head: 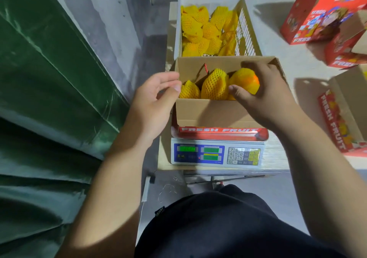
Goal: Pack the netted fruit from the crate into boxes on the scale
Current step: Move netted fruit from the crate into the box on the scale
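Note:
An open cardboard box (pixel 210 109) marked FRESH FRUIT stands on a grey digital scale (pixel 216 154). Two fruits in yellow foam netting (pixel 214 85) lie inside it on the left. My right hand (pixel 268 93) grips a third netted fruit (pixel 245 79) low in the box's right side, its orange skin showing at one end. My left hand (pixel 156 97) hovers at the box's left wall, fingers relaxed, holding nothing. Behind the box, a white plastic crate (pixel 246 33) holds several more netted fruits (pixel 206 31).
Red printed fruit boxes stand at the right: one upright at the back (pixel 317 17), one tipped (pixel 345 47), one open near the table's right edge (pixel 341 118). A green sheet (pixel 49 99) hangs at the left. The table's front edge (pixel 218 170) lies just below the scale.

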`<state>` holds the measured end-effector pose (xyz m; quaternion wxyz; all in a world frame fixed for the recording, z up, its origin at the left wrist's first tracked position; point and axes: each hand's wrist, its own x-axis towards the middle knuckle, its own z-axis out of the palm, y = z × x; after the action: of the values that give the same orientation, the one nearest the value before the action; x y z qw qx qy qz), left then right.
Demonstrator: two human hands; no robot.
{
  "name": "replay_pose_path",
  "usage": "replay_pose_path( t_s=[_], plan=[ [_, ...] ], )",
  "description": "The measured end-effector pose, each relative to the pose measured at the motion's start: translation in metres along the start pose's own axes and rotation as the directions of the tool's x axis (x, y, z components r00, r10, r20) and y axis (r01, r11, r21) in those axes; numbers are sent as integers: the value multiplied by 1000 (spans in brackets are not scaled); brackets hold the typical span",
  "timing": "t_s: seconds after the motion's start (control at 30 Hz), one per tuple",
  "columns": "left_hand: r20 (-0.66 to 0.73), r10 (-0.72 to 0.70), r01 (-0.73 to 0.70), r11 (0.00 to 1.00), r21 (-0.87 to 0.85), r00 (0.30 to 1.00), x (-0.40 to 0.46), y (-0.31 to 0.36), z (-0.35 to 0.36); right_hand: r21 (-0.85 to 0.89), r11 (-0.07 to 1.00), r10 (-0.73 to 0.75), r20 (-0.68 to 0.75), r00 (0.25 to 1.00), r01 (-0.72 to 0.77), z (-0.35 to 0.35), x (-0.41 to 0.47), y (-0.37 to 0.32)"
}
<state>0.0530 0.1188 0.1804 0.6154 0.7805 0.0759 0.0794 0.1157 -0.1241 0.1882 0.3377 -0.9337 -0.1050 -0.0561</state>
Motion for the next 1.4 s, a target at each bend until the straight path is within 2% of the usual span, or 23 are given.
replay_pose_path(
  t_s=[0.17,0.6,0.8,1.07,1.23,1.33,1.4],
  plan=[
    [18,3,-3,1000,7,1000,-2,-1,4,61,997,-42,83,996,37,8,-6,-14],
    [26,10,-10,1000,-21,1000,2,-4,0,238,968,-113,142,983,77,25,-8,-26],
    [-17,6,-7,999,-39,1000,7,-10,2,267,960,-135,160,978,89,30,-2,-19],
    [-35,-6,2,994,-112,999,27,4,23,425,896,-183,86,979,130,44,21,-19],
    [24,88,-87,996,-29,996,78,29,49,518,840,-227,66,972,161,32,57,-11],
    [53,64,-69,991,112,997,114,35,60,479,866,-209,83,974,145,16,92,9],
    [80,48,-61,983,174,996,140,37,66,483,863,-194,44,980,149,3,125,24]
  ],
)
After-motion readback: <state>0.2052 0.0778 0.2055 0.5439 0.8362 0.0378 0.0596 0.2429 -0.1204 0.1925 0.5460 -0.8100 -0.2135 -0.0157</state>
